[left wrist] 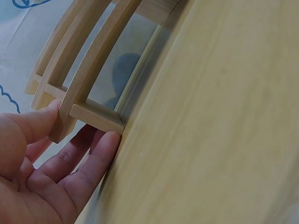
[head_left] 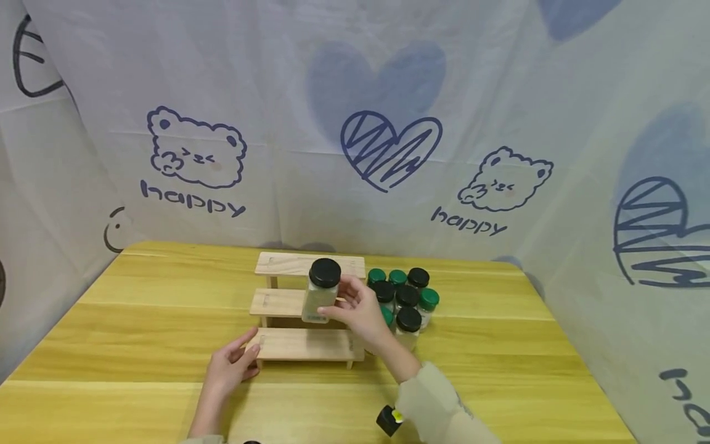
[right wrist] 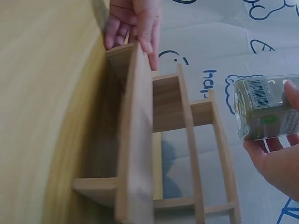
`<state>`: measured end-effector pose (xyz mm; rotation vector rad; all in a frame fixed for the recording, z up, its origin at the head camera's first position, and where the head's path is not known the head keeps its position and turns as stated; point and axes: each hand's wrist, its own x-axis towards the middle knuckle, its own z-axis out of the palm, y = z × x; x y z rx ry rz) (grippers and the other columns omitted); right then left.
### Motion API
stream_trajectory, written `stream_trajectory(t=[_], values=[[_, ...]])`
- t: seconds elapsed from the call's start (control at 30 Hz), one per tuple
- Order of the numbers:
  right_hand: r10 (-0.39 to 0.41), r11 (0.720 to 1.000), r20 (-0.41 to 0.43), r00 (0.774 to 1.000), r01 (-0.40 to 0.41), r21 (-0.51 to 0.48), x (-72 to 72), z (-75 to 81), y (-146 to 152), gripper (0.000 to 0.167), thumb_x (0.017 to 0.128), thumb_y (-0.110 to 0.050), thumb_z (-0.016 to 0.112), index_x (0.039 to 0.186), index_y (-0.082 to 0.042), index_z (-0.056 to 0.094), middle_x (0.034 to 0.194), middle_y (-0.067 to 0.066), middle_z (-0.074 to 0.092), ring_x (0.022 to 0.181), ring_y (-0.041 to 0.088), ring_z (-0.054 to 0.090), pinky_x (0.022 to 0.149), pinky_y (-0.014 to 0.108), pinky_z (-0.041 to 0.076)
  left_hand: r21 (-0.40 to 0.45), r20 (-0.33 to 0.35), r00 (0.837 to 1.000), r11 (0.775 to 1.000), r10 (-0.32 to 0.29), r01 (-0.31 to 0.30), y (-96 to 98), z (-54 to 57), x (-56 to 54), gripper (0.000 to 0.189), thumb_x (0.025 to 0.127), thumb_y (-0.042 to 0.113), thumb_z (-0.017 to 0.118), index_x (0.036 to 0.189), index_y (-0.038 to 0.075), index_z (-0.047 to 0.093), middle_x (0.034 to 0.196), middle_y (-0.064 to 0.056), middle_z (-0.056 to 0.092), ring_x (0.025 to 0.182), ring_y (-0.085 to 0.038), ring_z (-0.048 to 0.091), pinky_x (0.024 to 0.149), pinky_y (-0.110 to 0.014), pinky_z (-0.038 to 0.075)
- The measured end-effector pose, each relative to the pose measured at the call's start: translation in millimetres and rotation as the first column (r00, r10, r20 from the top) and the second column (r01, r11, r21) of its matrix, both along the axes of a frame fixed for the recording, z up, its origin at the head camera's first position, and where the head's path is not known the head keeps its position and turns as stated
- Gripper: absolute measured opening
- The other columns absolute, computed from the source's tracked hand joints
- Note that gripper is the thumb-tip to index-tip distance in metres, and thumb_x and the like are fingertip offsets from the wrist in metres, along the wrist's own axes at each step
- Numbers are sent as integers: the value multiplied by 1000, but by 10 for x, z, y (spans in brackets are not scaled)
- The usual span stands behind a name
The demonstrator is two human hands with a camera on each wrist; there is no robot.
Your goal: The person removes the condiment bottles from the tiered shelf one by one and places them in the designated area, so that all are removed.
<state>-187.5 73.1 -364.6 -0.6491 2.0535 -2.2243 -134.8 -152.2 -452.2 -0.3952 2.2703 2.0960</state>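
Note:
A clear square spice jar point(head_left: 319, 300) with a black lid is held upright in my right hand point(head_left: 363, 314), thumb on one side and fingers on the other. It overlaps the upper tiers of a three-tier wooden rack point(head_left: 305, 346) in the head view. In the right wrist view, the jar point(right wrist: 264, 109) shows a barcode label. My left hand point(head_left: 228, 367) grips the left end of the rack's lowest tier. In the left wrist view, its thumb lies on the board's end point(left wrist: 65, 114), with fingers by the short leg point(left wrist: 98, 116).
Several spice jars point(head_left: 408, 322) with black or green lids stand grouped right of the rack, partly hidden by the right hand. A black block with a yellow mark point(head_left: 389, 421) is beside the right sleeve. A printed cloth point(head_left: 299, 185) hangs behind the wooden table point(head_left: 499, 364).

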Motion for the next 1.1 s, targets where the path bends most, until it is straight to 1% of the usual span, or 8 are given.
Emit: stream_trajectory(t=[0.23, 0.33, 0.53, 0.63, 0.8, 0.87, 1.0, 1.1], values=[[-25, 1000, 58, 998, 26, -13, 107, -124, 99, 50, 69, 13, 68, 114, 8, 49, 102, 6, 56, 90, 16, 52, 79, 26, 49, -8, 1, 1000, 1000, -3, 3, -4, -6, 4, 42, 90, 9, 54, 130, 5, 44, 119, -28, 50, 82, -16, 58, 68, -27, 54], [-31, 999, 65, 997, 32, -18, 142, -150, 148, 48, 68, 13, 68, 112, 8, 49, 101, 6, 56, 89, 15, 52, 77, 26, 49, -10, 2, 1000, 1000, -6, 6, -5, 1, 9, 42, 90, 9, 54, 131, 4, 44, 120, -29, 48, 83, -18, 58, 69, -28, 54], [-8, 1000, 29, 1000, 9, -26, 208, -206, 285, 48, 68, 12, 69, 110, 10, 47, 100, 6, 58, 90, 15, 54, 75, 23, 49, -5, 4, 1000, 1000, 1, -1, -1, -1, 0, 42, 90, 7, 53, 131, 4, 44, 118, -28, 50, 82, -17, 58, 68, -28, 54], [-3, 1000, 10, 1000, 4, -20, 249, -232, 355, 51, 67, 14, 69, 112, 11, 45, 103, 9, 57, 93, 15, 55, 78, 24, 49, 0, 8, 1000, 1000, 6, -6, -1, -2, -3, 42, 90, 8, 54, 130, 4, 44, 117, -28, 51, 81, -16, 57, 68, -28, 54], [-29, 999, 0, 1000, 29, 18, 317, -260, 462, 55, 65, 14, 70, 114, 12, 45, 107, 13, 57, 96, 14, 55, 82, 27, 49, 1, 10, 1000, 1000, 9, -10, -3, -1, -6, 42, 90, 8, 54, 130, 4, 44, 116, -28, 52, 80, -16, 57, 67, -28, 54], [-29, 999, -9, 1000, 29, 20, 341, -275, 506, 56, 65, 13, 71, 114, 13, 44, 106, 11, 58, 96, 14, 56, 82, 27, 49, -2, 10, 1000, 1000, 7, -7, -4, -1, -7, 42, 90, 9, 54, 130, 4, 44, 117, -28, 51, 81, -16, 57, 68, -28, 54], [-13, 1000, -41, 999, 14, 18, 384, -307, 600, 55, 64, 13, 71, 112, 16, 43, 102, 0, 60, 94, 12, 57, 81, 27, 49, -6, 8, 1000, 1000, 1, -1, -4, -3, -8, 42, 90, 9, 54, 130, 4, 44, 118, -28, 50, 82, -17, 57, 68, -28, 54], [-2, 1000, -48, 999, 3, 19, 416, -326, 667, 55, 65, 15, 69, 113, 16, 42, 101, -3, 60, 94, 13, 57, 81, 27, 49, -5, 6, 1000, 1000, 2, -2, 0, -1, -9, 42, 90, 8, 54, 130, 4, 44, 117, -28, 51, 82, -17, 57, 68, -28, 54]])
